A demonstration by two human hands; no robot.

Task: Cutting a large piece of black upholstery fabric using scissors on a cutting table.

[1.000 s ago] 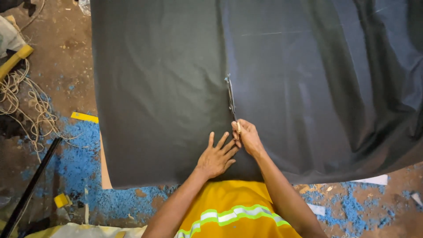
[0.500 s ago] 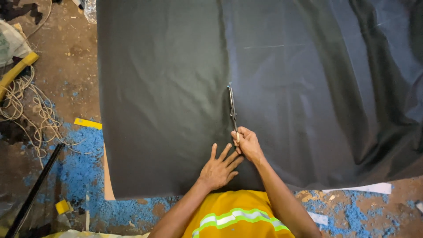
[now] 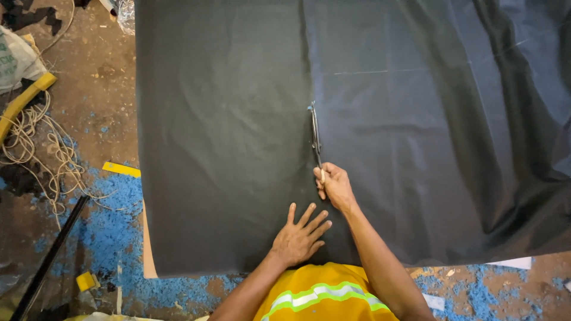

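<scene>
A large sheet of dark cloth [image 3: 226,131] lies spread over the floor [image 3: 89,77], covering most of the view. The right hand [image 3: 335,187] is closed around the handle of a pair of scissors [image 3: 314,134], whose blades point away from the person along a line near the middle of the cloth (a faint chalk line crosses further up). The left hand [image 3: 300,238] lies flat on the cloth just beside the right, fingers spread wide, holding nothing. To the left, off the cloth, are a tangle of rope [image 3: 35,148], a yellow strip [image 3: 121,169] and blue crumbs [image 3: 113,232].
</scene>
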